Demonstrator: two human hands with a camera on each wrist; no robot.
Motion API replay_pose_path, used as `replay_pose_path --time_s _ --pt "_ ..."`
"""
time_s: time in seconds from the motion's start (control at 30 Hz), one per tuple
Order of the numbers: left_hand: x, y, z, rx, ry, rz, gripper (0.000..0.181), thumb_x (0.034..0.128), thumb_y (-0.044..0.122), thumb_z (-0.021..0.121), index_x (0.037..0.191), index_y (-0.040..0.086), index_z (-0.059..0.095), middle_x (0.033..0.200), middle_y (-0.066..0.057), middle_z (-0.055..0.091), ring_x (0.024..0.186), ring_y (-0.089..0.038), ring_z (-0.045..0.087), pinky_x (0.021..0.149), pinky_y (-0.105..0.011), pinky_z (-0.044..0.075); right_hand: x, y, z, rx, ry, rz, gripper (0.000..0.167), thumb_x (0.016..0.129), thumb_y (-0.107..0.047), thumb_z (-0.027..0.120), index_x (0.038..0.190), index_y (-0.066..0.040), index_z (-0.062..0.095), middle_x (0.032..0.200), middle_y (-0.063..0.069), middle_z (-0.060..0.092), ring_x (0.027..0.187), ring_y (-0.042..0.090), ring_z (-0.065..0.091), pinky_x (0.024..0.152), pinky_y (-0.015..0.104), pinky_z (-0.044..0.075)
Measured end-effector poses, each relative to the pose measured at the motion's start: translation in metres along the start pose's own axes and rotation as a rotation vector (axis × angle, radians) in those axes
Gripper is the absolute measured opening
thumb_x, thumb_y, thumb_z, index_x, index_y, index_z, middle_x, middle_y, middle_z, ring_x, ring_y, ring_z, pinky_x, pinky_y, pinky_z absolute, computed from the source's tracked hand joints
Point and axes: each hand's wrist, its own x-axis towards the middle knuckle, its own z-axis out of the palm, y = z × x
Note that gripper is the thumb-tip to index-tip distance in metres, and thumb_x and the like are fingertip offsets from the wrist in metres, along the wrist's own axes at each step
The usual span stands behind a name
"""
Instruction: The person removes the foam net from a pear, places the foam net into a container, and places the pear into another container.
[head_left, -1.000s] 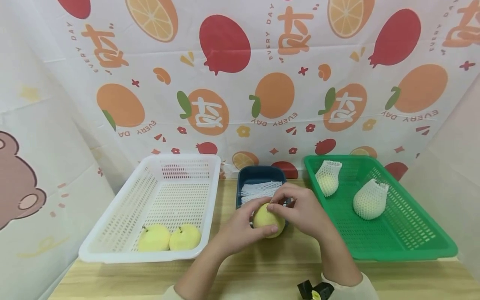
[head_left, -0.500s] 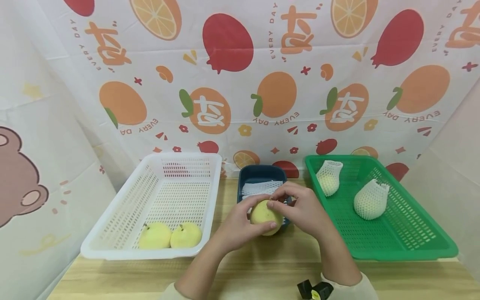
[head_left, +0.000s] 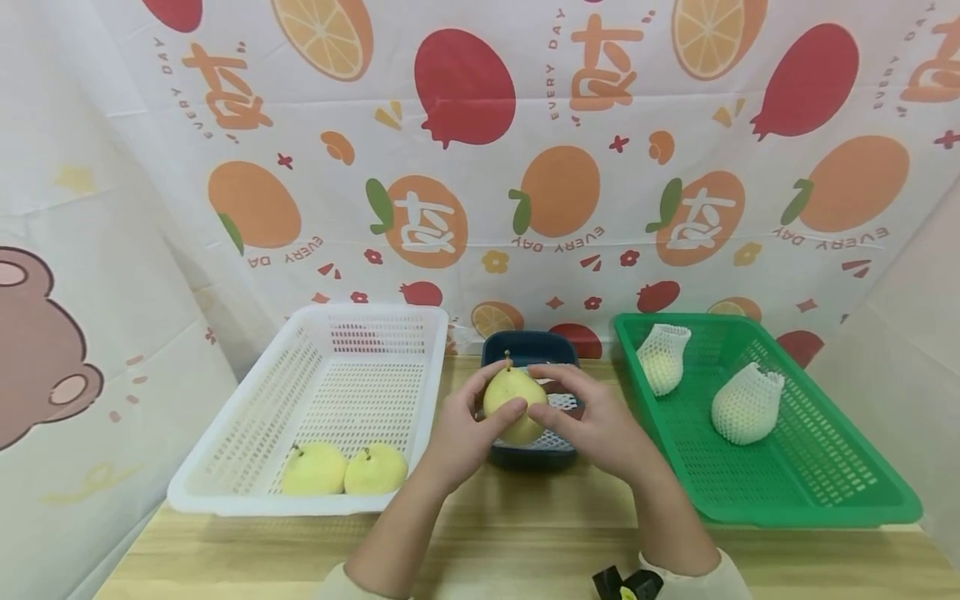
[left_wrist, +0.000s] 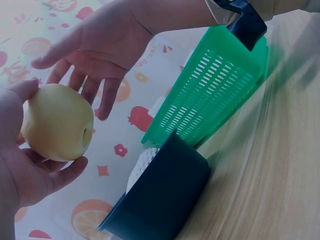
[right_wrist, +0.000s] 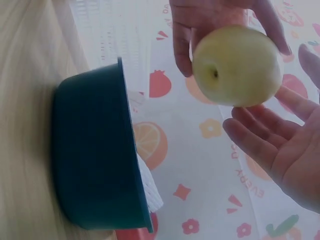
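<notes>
A yellow-green pear (head_left: 514, 398), stem up, is held above the dark blue box (head_left: 534, 457). My left hand (head_left: 463, 433) grips it from the left, thumb across its front; the left wrist view shows that hand's fingers curved round the pear (left_wrist: 59, 122). On the pear's right side is my right hand (head_left: 600, 421), its thumb near the left thumb. In the right wrist view the fingers of my right hand (right_wrist: 285, 145) are extended and relaxed beside the pear (right_wrist: 237, 66). White foam nets (head_left: 558, 412) lie in the blue box, partly hidden by the hands.
At the left stands a white basket (head_left: 300, 505) with two bare pears (head_left: 315, 469) in its near end. A green basket (head_left: 795, 514) at the right holds two pears in foam nets (head_left: 747, 405). Behind them hangs a fruit-print cloth (head_left: 480, 192).
The pear has been turned so that its stem points up, and it has moved slightly up and left. My right hand's fingers have spread from their pinch at the pear's top.
</notes>
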Motion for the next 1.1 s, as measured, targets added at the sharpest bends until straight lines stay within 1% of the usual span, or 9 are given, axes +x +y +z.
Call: replay_pose_path --time_s 0.1,0.2,0.27,0.33,0.5,0.67,0.9,1.1 --pt "-0.001 0.001 -0.001 -0.006 0.004 0.000 0.057 0.0923 0.029 0.069 0.144 0.018 0.048 0.134 -0.004 0.058 0.110 -0.020 0.058 0.084 -0.025 0.055 0.001 -0.002 0.005 0.030 -0.035 0.023 0.053 0.091 -0.037 0.070 0.140 -0.030 0.052 0.138 -0.003 0.053 0.121 0.024 0.056 0.088 0.032 0.056" --pt "-0.001 0.001 -0.001 -0.007 0.003 0.004 0.058 0.0922 0.030 0.069 0.145 0.016 0.047 0.133 -0.004 0.058 0.110 -0.020 0.058 0.085 -0.025 0.054 0.001 -0.004 0.008 0.043 -0.051 0.038 0.061 0.088 -0.037 0.073 0.143 -0.030 0.048 0.142 -0.003 0.049 0.124 0.025 0.054 0.092 0.038 0.055" --pt "-0.001 0.001 -0.001 -0.009 0.000 0.011 0.059 0.0922 0.030 0.068 0.145 0.015 0.047 0.134 -0.004 0.058 0.111 -0.020 0.058 0.086 -0.024 0.054 0.001 -0.004 0.009 0.039 -0.053 0.049 0.065 0.087 -0.038 0.075 0.145 -0.030 0.046 0.144 -0.003 0.047 0.126 0.025 0.053 0.093 0.041 0.054" --pt "-0.001 0.000 -0.001 -0.012 -0.005 0.019 0.058 0.0921 0.029 0.069 0.145 0.015 0.047 0.136 -0.003 0.057 0.112 -0.020 0.057 0.087 -0.024 0.053 0.001 -0.005 0.010 0.035 -0.054 0.058 0.067 0.086 -0.038 0.076 0.145 -0.032 0.045 0.146 -0.003 0.047 0.126 0.027 0.053 0.092 0.040 0.055" --pt "-0.001 -0.001 0.000 -0.009 -0.014 0.027 0.056 0.0920 0.028 0.069 0.143 0.018 0.049 0.137 -0.003 0.057 0.111 -0.020 0.057 0.087 -0.025 0.053 0.001 -0.004 0.011 0.034 -0.057 0.087 0.069 0.084 -0.038 0.077 0.144 -0.037 0.044 0.147 -0.003 0.046 0.124 0.028 0.054 0.089 0.037 0.057" --pt "-0.001 -0.001 0.000 -0.004 -0.013 0.015 0.054 0.0922 0.028 0.069 0.142 0.021 0.050 0.135 -0.003 0.057 0.107 -0.021 0.057 0.082 -0.027 0.054 0.002 -0.002 0.013 0.049 -0.065 0.079 0.069 0.085 -0.037 0.078 0.144 -0.037 0.044 0.148 -0.004 0.045 0.124 0.027 0.054 0.090 0.037 0.056" --pt "-0.001 0.000 0.001 -0.006 -0.032 0.014 0.055 0.0920 0.028 0.069 0.143 0.020 0.049 0.137 -0.003 0.055 0.109 -0.021 0.056 0.084 -0.027 0.054 0.002 0.000 0.014 0.060 -0.065 0.065 0.068 0.085 -0.035 0.077 0.144 -0.036 0.044 0.147 -0.002 0.045 0.122 0.024 0.053 0.094 0.038 0.054" --pt "-0.001 -0.001 0.000 0.003 -0.038 0.009 0.057 0.0923 0.029 0.069 0.144 0.019 0.047 0.136 -0.004 0.056 0.108 -0.021 0.056 0.084 -0.028 0.054 0.002 0.001 0.014 0.053 -0.060 0.063 0.068 0.085 -0.035 0.078 0.144 -0.036 0.044 0.147 -0.002 0.046 0.120 0.024 0.054 0.094 0.039 0.054"
